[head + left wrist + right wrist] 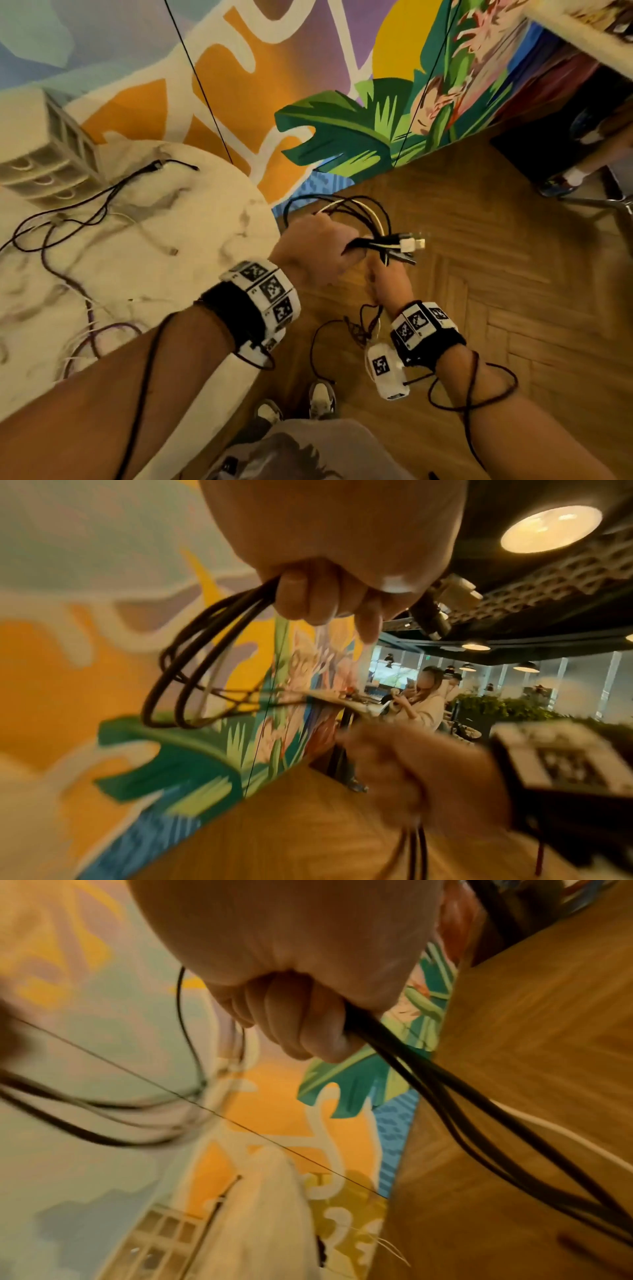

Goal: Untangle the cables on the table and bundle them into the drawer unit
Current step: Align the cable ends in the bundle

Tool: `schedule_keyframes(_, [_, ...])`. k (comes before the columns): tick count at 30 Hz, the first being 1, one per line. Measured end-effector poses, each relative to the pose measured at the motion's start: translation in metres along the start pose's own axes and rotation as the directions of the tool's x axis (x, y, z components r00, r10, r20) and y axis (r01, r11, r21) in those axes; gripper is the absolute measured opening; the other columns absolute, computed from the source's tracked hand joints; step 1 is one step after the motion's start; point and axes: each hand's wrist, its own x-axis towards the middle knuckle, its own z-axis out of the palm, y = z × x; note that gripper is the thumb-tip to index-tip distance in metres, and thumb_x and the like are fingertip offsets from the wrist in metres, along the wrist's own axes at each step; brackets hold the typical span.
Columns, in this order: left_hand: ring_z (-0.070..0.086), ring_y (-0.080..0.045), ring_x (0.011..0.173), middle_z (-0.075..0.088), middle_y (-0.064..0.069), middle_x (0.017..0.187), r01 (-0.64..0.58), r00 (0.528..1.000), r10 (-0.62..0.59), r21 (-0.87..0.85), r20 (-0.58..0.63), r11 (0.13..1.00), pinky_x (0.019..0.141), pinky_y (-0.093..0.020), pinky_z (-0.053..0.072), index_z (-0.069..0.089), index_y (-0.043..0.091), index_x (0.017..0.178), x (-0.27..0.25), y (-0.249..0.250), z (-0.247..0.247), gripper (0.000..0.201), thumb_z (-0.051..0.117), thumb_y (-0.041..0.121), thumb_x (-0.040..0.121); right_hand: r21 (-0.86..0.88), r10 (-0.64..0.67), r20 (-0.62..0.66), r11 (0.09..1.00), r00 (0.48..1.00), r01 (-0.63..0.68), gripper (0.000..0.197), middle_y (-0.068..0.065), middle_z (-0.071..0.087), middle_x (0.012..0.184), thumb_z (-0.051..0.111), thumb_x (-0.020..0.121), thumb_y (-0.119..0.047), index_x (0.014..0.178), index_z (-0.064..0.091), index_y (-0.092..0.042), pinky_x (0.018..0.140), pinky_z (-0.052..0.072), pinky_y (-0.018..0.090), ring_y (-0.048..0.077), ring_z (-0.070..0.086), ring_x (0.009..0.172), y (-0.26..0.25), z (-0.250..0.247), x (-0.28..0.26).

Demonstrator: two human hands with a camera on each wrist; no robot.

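My left hand (pixel 318 246) grips a looped bundle of black and white cables (pixel 359 209) beyond the table's right edge, over the floor. Its plugs (pixel 407 245) stick out to the right. The left wrist view shows my fingers (pixel 325 596) curled round the cable loops (pixel 178 691). Just below, my right hand (pixel 387 284) holds cables that hang down from the bundle; in its wrist view the fingers (pixel 301 1020) wrap round black cables (pixel 445 1091). More tangled cables (pixel 85 212) lie on the marble table (pixel 191 219). The white drawer unit (pixel 44 161) stands at the table's far left.
A painted wall (pixel 308 85) runs behind the table, with two thin black cords (pixel 202 85) hanging in front of it. At the right is wooden floor (pixel 513 257), with another person's foot (pixel 565 181) and a chair leg. My shoes (pixel 322 397) are below.
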Motion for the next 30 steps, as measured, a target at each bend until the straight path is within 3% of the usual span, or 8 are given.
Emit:
schedule_keyframes(5, [0.066,-0.013,0.077,0.071,0.003,0.079,0.330,0.943,-0.283,-0.409,0.174,0.850,0.072,-0.037,0.054,0.073,0.021,0.091,0.017,-0.005,0.028,0.037,0.064,0.054,0.076,0.055,-0.201,0.167,0.979,0.965,0.194,0.031,-0.012,0.051,0.058,0.044,0.093,-0.001,0.070,0.049,-0.023,0.051,0.035,0.019,0.003,0.045,0.053,-0.027,0.001,-0.020])
schedule_keyframes(7, [0.065,-0.012,0.079,0.070,0.004,0.079,0.360,0.932,-0.294,-0.449,0.212,0.818,0.073,-0.035,0.054,0.072,0.021,0.087,0.029,-0.001,0.027,0.028,0.071,0.047,0.075,0.165,-0.292,0.186,0.951,0.938,0.263,0.037,-0.016,0.051,0.046,0.040,0.092,0.009,0.073,0.049,-0.022,0.045,0.032,0.015,-0.002,0.043,0.042,-0.035,0.001,-0.025])
schedule_keyframes(10, [0.063,-0.012,0.074,0.064,0.006,0.073,0.335,0.942,-0.292,-0.427,0.164,0.840,0.068,-0.033,0.051,0.065,0.020,0.081,0.039,0.008,0.021,0.010,0.069,0.030,0.080,0.195,-0.361,0.186,0.925,0.914,0.325,0.032,-0.016,0.048,0.045,0.046,0.095,-0.004,0.067,0.048,-0.020,0.043,0.030,0.013,-0.001,0.040,0.039,-0.033,0.002,-0.020])
schedule_keyframes(17, [0.050,-0.014,0.058,0.054,0.008,0.063,0.070,0.971,-0.129,-0.272,-0.204,0.960,0.054,-0.026,0.036,0.064,0.010,0.087,0.051,0.004,-0.023,0.020,0.062,0.030,0.088,-0.084,0.011,0.088,0.997,0.996,-0.004,0.039,-0.002,0.032,0.050,0.053,0.089,-0.019,0.055,0.034,-0.018,0.046,0.024,0.026,0.012,0.029,0.040,0.026,0.000,0.003])
schedule_keyframes(20, [0.049,-0.015,0.057,0.054,0.006,0.064,-0.015,0.979,-0.015,-0.141,-0.203,0.990,0.054,-0.026,0.034,0.064,0.010,0.091,0.046,0.013,-0.026,0.020,0.061,0.030,0.088,-0.106,0.087,0.028,0.991,0.996,-0.084,0.034,0.004,0.038,0.058,0.052,0.091,-0.016,0.059,0.041,-0.013,0.049,0.027,0.032,0.016,0.033,0.049,0.032,0.002,0.019])
schedule_keyframes(25, [0.043,-0.015,0.052,0.044,0.010,0.060,-0.046,0.957,0.030,-0.051,-0.288,0.998,0.047,-0.021,0.026,0.061,0.009,0.085,0.042,0.010,-0.041,0.023,0.057,0.031,0.090,-0.210,0.138,-0.025,0.968,0.990,-0.140,0.038,0.001,0.039,0.052,0.047,0.094,-0.019,0.057,0.039,-0.011,0.041,0.029,0.024,0.016,0.034,0.044,0.038,0.001,0.027])
schedule_keyframes(28, [0.049,-0.022,0.051,0.043,0.009,0.059,-0.041,0.947,0.047,0.025,-0.317,0.999,0.050,-0.025,0.030,0.060,0.010,0.085,0.041,0.001,-0.051,0.024,0.055,0.032,0.090,-0.416,0.143,-0.023,0.898,0.989,-0.139,0.037,0.010,0.062,0.073,0.049,0.093,-0.035,0.070,0.055,-0.007,0.055,0.052,0.032,0.027,0.061,0.060,0.048,0.001,0.030])
schedule_keyframes(30, [0.047,-0.021,0.048,0.041,0.010,0.059,-0.053,0.947,0.073,0.073,-0.313,0.996,0.050,-0.025,0.029,0.061,0.010,0.084,0.038,-0.001,-0.049,0.021,0.058,0.030,0.089,-0.660,0.144,0.056,0.748,0.988,-0.072,0.038,0.010,0.064,0.082,0.045,0.093,-0.042,0.078,0.056,-0.009,0.064,0.052,0.035,0.030,0.064,0.074,0.047,0.002,0.032])
